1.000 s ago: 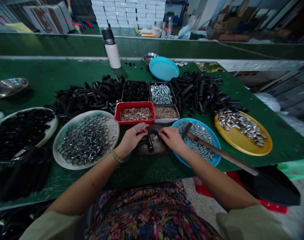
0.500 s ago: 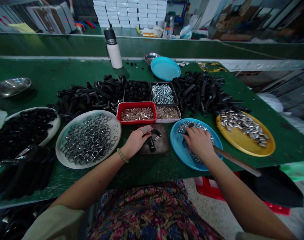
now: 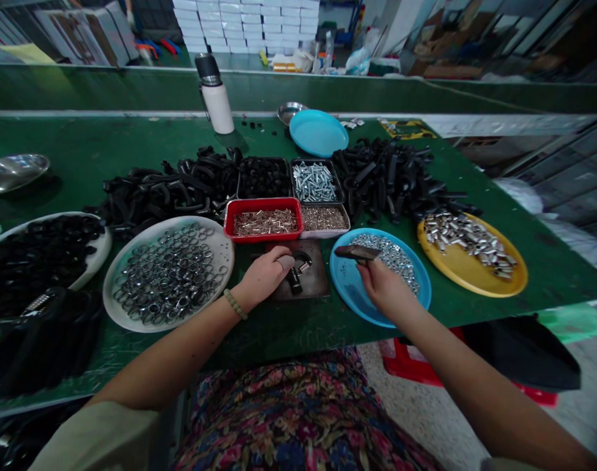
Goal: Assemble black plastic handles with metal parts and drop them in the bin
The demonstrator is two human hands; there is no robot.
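The left hand (image 3: 265,275) is clamped on a black piece (image 3: 295,279) lying on the dark slab (image 3: 319,278) at the worktop's (image 3: 82,144) near edge. The right hand (image 3: 384,288) grips a hammer (image 3: 355,252), held above the blue plate (image 3: 346,294) of nuts. The piece looks fitted but not yet struck. Beyond, a red tray (image 3: 264,202) and heaps of black parts (image 3: 397,176) crowd close.

**What the view keeps back**

The left hand (image 3: 265,275) covers most of a black part (image 3: 294,281) on the dark plate (image 3: 318,278), so its grip cannot be read. The hammer (image 3: 356,252) shows only its head; the right hand (image 3: 385,286) hides the handle. The left edge cuts the steel bowl (image 3: 14,169). The red tray (image 3: 263,202) holds pieces too small to name.
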